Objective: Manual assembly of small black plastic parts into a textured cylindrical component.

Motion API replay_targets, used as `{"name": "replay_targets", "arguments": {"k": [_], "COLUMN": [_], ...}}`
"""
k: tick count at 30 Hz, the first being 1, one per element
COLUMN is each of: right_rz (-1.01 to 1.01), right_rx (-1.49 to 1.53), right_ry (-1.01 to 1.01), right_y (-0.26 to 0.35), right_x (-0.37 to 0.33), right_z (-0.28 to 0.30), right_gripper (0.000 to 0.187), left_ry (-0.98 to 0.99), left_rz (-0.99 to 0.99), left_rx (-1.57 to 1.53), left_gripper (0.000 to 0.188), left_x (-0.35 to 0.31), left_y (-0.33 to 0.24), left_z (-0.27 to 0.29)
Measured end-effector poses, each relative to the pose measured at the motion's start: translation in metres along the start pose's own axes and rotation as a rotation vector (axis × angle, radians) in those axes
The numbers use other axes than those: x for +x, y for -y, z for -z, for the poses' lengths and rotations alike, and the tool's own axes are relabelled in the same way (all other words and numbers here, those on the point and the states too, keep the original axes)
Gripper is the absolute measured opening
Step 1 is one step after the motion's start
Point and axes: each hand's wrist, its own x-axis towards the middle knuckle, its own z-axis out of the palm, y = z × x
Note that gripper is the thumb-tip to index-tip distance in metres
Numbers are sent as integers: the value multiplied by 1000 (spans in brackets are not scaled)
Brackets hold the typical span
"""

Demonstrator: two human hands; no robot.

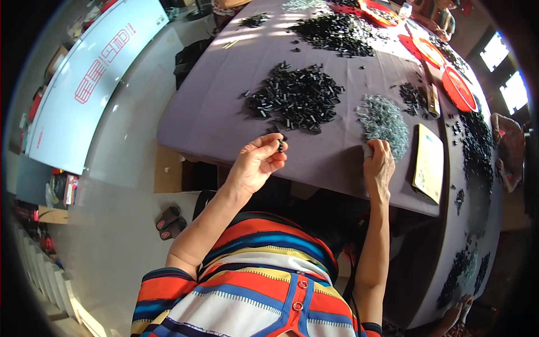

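The left hand (pixel 255 164) hovers just over the near edge of the counter (pixel 224 101), its thumb and forefinger pinched shut on a small black plastic piece (pixel 279 146). The piece stands roughly upright between the fingertips, its long axis running top to bottom in the view. The right hand (pixel 380 165) rests on the purple cloth, fingers curled down at the near rim of a pile of small grey metal parts (pixel 385 122); whether it grips any of them cannot be told. A yellowish card (pixel 429 162) lies just right of that hand. Beyond the left hand a heap of black plastic pieces (pixel 297 96) spreads between the hands and a farther black heap (pixel 337 32). Red trays (pixel 457 89) line the far right.
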Motion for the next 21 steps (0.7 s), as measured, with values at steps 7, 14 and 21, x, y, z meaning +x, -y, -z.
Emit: {"name": "replay_targets", "arguments": {"k": [7,14,21], "right_rz": [144,150,186], "right_rx": [-116,-141,-81], "right_ry": [57,42,-7], "right_y": [4,-1,1], "right_x": [-2,-8,-11], "right_z": [-6,-14,-14], "right_gripper": [19,17,11], "left_ry": [-29,24,-368], "left_rz": [-45,-128,-655], "left_rx": [-33,31,1067], "left_gripper": [15,15,10], "left_x": [-1,1,12], "left_y": [-6,-15,-63], "left_z": [-1,10,67]}}
